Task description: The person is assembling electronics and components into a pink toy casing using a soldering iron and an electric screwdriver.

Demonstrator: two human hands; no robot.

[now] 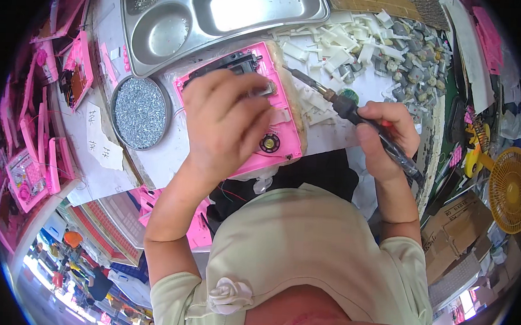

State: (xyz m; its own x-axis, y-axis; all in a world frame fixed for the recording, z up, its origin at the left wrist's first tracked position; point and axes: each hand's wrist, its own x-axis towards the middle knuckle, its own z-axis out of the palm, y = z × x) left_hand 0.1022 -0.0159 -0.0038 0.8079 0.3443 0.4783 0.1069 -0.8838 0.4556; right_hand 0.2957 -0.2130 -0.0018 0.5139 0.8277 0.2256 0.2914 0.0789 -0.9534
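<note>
Head view | left hand [224, 123] pressing down on pink toy housing [277, 111] mid-counter | right hand [386, 136] gripping soldering iron [347, 108], tip angling left toward housing's right edge

Bright even light; tray glare, fisheye-bent blurred rim.

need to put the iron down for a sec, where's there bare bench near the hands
Bare white bench shows between the pink housing and the right hand holding the soldering iron. The large compartment of the steel tray also looks bare. Crowded: white plastic parts and small motors at upper right, the screw dish beside the left hand.
</note>
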